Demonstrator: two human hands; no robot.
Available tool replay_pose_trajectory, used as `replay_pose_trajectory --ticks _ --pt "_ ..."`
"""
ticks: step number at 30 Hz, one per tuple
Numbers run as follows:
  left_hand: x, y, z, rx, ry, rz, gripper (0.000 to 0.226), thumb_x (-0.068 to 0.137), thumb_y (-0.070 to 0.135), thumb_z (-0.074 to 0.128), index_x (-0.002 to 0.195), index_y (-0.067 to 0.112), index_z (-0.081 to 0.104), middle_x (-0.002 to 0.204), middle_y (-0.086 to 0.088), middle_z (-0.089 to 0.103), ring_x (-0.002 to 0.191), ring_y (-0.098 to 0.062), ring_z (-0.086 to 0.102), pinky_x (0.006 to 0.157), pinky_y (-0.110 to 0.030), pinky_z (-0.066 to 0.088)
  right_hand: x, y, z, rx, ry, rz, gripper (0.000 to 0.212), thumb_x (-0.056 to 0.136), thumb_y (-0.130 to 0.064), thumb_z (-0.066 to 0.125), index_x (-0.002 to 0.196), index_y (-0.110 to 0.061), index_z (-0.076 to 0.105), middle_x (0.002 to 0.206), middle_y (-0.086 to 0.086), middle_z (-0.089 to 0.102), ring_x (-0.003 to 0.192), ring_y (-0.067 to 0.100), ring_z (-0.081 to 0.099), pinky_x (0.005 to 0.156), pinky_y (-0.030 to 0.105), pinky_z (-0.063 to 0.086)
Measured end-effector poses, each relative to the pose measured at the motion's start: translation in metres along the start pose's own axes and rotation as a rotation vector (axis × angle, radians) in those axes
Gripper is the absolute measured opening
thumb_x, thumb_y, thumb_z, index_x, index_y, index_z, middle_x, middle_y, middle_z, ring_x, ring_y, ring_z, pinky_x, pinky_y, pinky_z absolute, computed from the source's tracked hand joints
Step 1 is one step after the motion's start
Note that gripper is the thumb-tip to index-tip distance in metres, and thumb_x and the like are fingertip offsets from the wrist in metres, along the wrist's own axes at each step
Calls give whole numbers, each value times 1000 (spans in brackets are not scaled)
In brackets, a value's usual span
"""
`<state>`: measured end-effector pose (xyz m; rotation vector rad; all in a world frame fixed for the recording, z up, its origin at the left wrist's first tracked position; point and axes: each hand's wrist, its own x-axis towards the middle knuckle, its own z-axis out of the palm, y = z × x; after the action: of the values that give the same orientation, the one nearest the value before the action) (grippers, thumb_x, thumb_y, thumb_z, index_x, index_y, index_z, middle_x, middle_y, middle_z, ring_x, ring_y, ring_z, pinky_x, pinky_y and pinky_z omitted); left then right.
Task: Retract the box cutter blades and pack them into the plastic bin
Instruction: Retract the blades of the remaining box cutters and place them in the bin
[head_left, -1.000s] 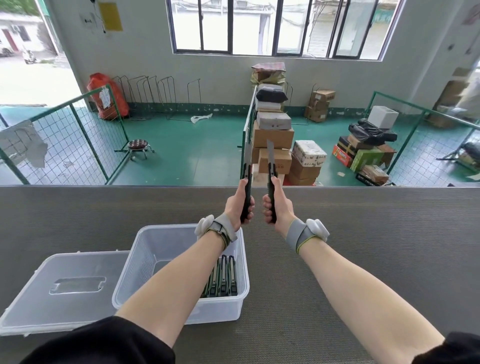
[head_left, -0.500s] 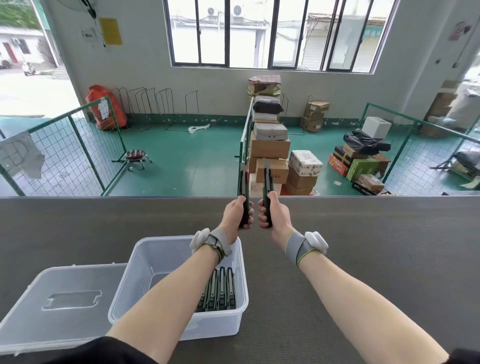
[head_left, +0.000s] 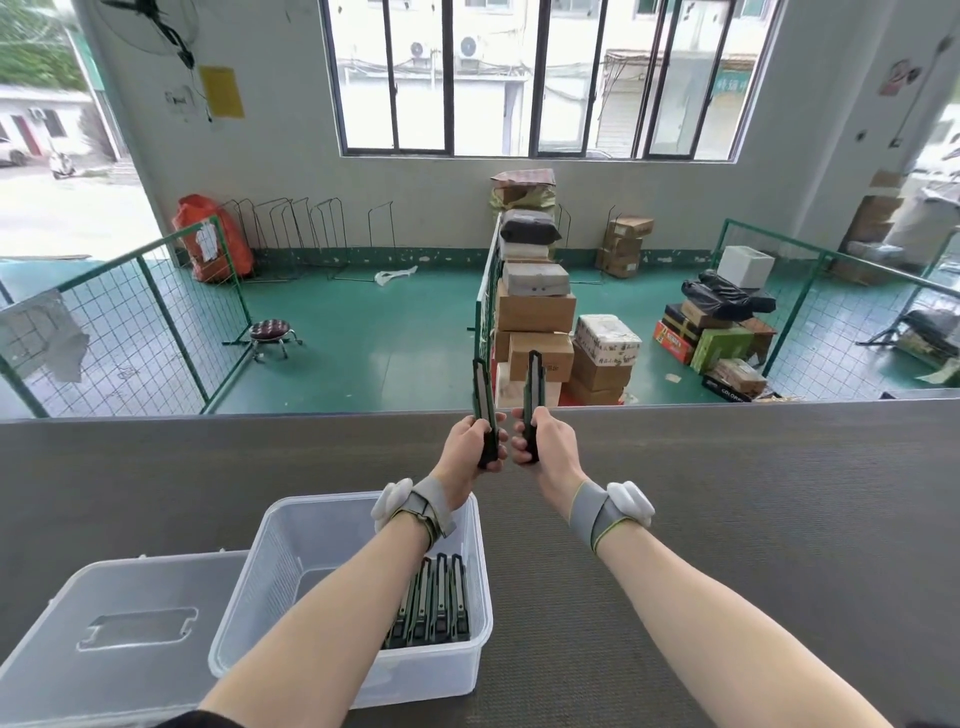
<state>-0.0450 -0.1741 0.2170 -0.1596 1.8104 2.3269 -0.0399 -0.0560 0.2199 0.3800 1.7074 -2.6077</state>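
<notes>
My left hand (head_left: 467, 444) grips a dark green box cutter (head_left: 483, 395) upright over the grey table. Beside it, my right hand (head_left: 545, 441) holds a second box cutter (head_left: 532, 387) upright. No blade sticks out of either cutter's tip. The two cutters stand side by side, a little apart. Below my left forearm sits the clear plastic bin (head_left: 291, 535), and several packed box cutters (head_left: 434, 605) lie in a row along its right side.
The bin's clear lid (head_left: 104, 623) lies flat to the left of the bin. The grey table surface (head_left: 753, 519) stretches to the right. Beyond the table's far edge is a drop to a green floor with stacked cartons and mesh fences.
Both blades, extended a second ago, have slid back into the handles. The hands and cutters stayed together in front of me.
</notes>
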Motion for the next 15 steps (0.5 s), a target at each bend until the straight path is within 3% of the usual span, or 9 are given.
replay_pose_trajectory --ticks 7,12,15 --pt "-2 2 2 20 -22 17 27 98 2 29 101 8 55 78 -10 53 55 -19 47 41 -21 28 -3 -1 -5 -20 -27 -10 27 100 -11 37 93 -4 62 65 2 49 49 12 40 40 23 28" --pt "-4 -2 1 26 10 15 27 98 2 31 116 3 52 79 -11 53 54 -19 48 37 -19 29 1 3 -6 22 -36 27 27 100 -11 37 93 -4 63 69 3 49 50 13 42 41 24 31" --pt "-6 -1 -4 35 64 24 27 97 2 34 119 5 49 79 -12 56 52 -21 50 39 -21 32 5 6 -1 10 -54 78 27 99 -13 38 96 -6 64 71 5 51 49 14 48 44 26 39"
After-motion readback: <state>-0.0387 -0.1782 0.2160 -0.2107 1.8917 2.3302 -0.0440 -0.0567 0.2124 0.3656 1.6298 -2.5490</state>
